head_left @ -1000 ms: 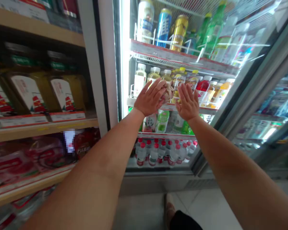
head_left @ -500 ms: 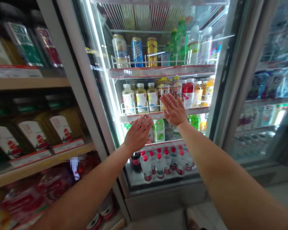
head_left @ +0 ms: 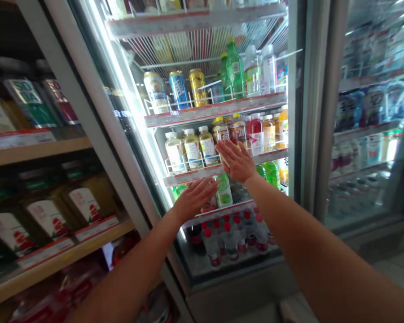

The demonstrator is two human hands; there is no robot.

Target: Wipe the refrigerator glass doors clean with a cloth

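Note:
Both my arms reach forward toward a lit drinks fridge, palms down. My left hand [head_left: 194, 197] is open, fingers stretched out and holding nothing, in front of the lower shelf near a green-and-white carton [head_left: 224, 190]. Higher and to its right, my right hand [head_left: 237, 162] is open too, fingers extended, in front of the middle shelf. Behind its fingertips stand brown bottles with yellow caps [head_left: 221, 130] and a red bottle [head_left: 255, 134]. Pale yellow bottles [head_left: 192, 148] line the left of that shelf. Whether a glass door lies between my hands and the drinks I cannot tell.
Cans [head_left: 178, 89] and green bottles [head_left: 234, 69] fill the shelf above. Red-capped water bottles [head_left: 227, 240] stand at the fridge bottom. To the left, wooden shelves [head_left: 54, 146] carry large dark bottles [head_left: 45, 211]. Another glass-fronted fridge [head_left: 370, 134] is on the right.
The view has tilted and shifted, so an upper shelf now shows at the top. Both hands stay stretched out, empty, in front of the fridge.

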